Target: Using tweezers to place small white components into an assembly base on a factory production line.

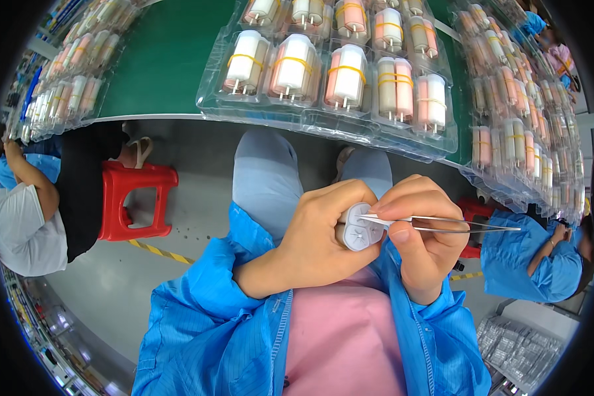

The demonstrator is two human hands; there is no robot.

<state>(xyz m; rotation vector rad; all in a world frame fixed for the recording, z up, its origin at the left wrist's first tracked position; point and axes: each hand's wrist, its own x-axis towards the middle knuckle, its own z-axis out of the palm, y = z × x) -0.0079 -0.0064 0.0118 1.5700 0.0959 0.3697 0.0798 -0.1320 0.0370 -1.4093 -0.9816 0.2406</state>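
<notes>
My left hand (pixel 323 241) is closed around a bundle of pale cylinders (pixel 358 231), its grey-white round ends turned toward me. Thin crossed marks or slits show on those ends. In my right hand (pixel 426 231) a pair of metal tweezers (pixel 442 226) is pinched between thumb and fingers. The tweezer tips point left and reach the end of the bundle; whether they grip something tiny there I cannot tell. Both hands are above my lap, in front of my pink top. My left fingers hide most of the bundle's length.
A clear plastic tray (pixel 297 119) of white, pink and beige cylinder bundles with yellow bands rests on the green table (pixel 158 59). More filled trays (pixel 521 112) stand right and left. A red stool (pixel 138 198) and co-workers (pixel 531 254) are at both sides.
</notes>
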